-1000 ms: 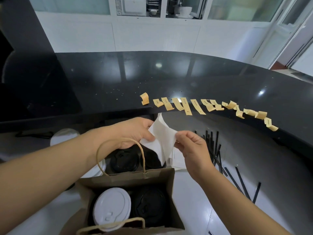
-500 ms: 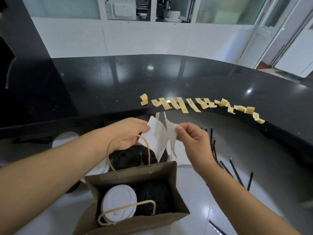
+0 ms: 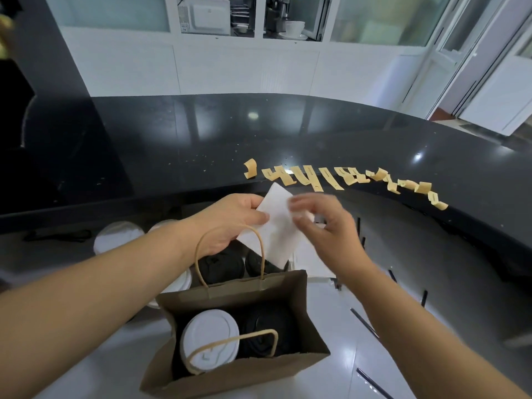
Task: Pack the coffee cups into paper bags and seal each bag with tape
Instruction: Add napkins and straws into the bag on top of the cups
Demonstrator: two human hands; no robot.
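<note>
your left hand (image 3: pixel 230 223) pinches a white napkin (image 3: pixel 277 226) at twelve o'clock above the open paper bag (image 3: pixel 290 295); blurred right hand (image 3: pixel 325 226), grip unclear. slip it beside the two cups (image 3: pixel 211 336), lids undisturbed.

I count one open paper bag (image 3: pixel 239 367) holding two cups: one white-lidded (image 3: pixel 209 342), one black-lidded (image 3: pixel 266 329). One white paper sheet (image 3: pixel 277 226). Tape strips (image 3: pixel 339 178) along the counter edge overlap too much to count.

A white desk (image 3: pixel 121 367) carries an open paper bag (image 3: pixel 288 367), lidded cups (image 3: pixel 218 264) just behind it, black straws (image 3: pixel 364 322) to its right, tape strips (image 3: pixel 339 178) on the black ledge (image 3: pixel 172 145) beyond.
</note>
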